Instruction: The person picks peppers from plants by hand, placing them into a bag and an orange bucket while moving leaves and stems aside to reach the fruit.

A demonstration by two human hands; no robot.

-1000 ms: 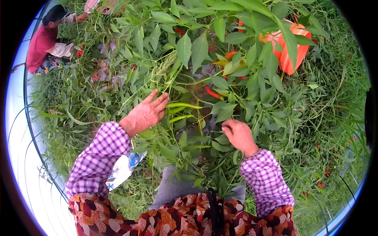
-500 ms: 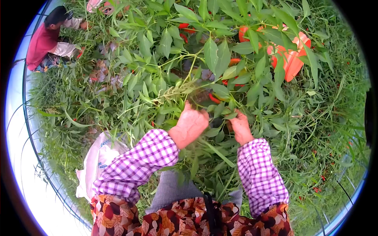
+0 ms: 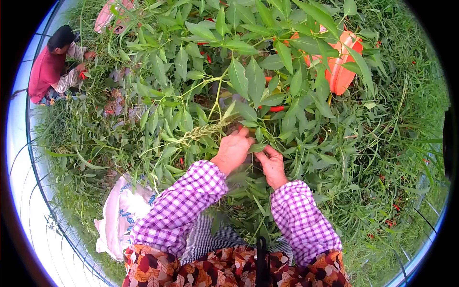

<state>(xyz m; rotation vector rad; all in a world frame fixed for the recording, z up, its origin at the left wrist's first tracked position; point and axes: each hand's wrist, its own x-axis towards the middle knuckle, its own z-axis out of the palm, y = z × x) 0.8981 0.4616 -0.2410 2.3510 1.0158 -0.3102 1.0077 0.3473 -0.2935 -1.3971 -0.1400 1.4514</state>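
A leafy pepper plant (image 3: 256,79) fills the middle of the head view, with red chili peppers (image 3: 277,109) among its leaves. Low in its foliage, my left hand (image 3: 232,151) is closed, fingers curled in. A speck of red shows by its fingertips, but what it grips is hidden. Just to the right, my right hand (image 3: 272,165) is closed in a pinch beside a green leaf (image 3: 257,148); what lies between thumb and fingers is too small to make out. The two hands almost touch.
An orange bucket (image 3: 343,67) sits in the foliage at upper right. A white sack (image 3: 125,210) lies left of my left sleeve. Another person (image 3: 52,67) crouches at upper left near a pink bag (image 3: 107,16). Tall grass (image 3: 401,129) grows along the right.
My right hand has moved left, close to my left hand. The view has shifted a little, so the bucket and plant appear further left. The other person's hands have moved.
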